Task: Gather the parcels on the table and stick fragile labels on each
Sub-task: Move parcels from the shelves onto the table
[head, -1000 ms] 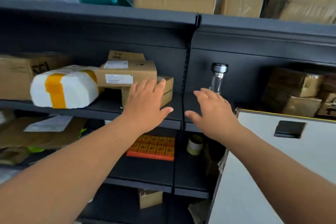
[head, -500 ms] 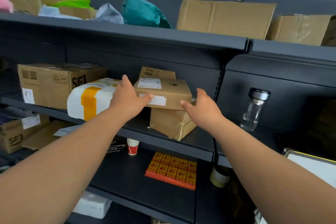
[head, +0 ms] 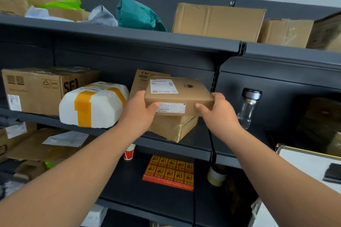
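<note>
left hand (head: 137, 116), right hand (head: 219, 116) clamp flat parcel (head: 191, 94) by side edges, open room above.

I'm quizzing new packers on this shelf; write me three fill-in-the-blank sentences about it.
The parcel beside the left hand is ___ with yellow tape.
The jar stands to the ___ of the right hand.
Both hands hold the box; the label sheet lies on the shelf ___ it.
Missing: white; right; below.

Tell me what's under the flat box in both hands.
A taped brown parcel on the shelf lies under the flat box, which the left hand and right hand grip. Its top is covered.
</note>
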